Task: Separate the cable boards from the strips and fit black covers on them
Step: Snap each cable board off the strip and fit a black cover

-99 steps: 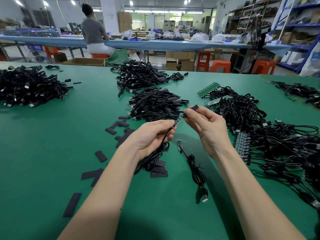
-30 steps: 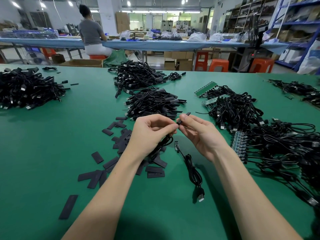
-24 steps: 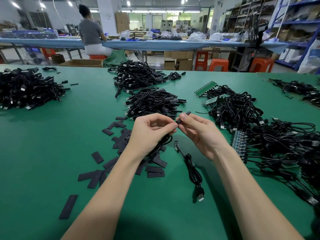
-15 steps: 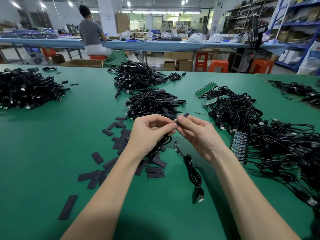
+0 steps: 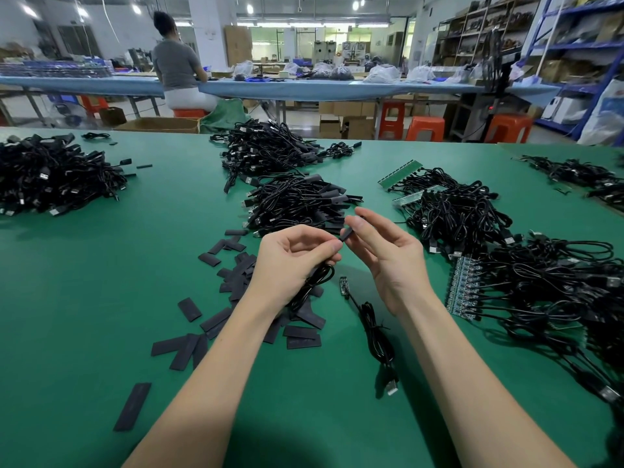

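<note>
My left hand pinches a black cable just behind its end, and the cable's coil hangs under the palm. A black cover sits on that cable end, gripped between thumb and fingers of my right hand. The two hands meet above the green table. A second cable with a bare small board lies on the table below my hands, its USB plug toward me. Loose flat black covers are scattered to the left. Strips of boards with cables attached lie at the right.
Piles of black cables lie at the far left, centre back and just beyond my hands. More cable tangles with green strips fill the right side. A person sits at another bench behind, among orange stools and shelving.
My right hand has pushed the black cover along the cable end toward my left fingers, hiding the board that showed earlier. Both hands drew together and lifted slightly.
</note>
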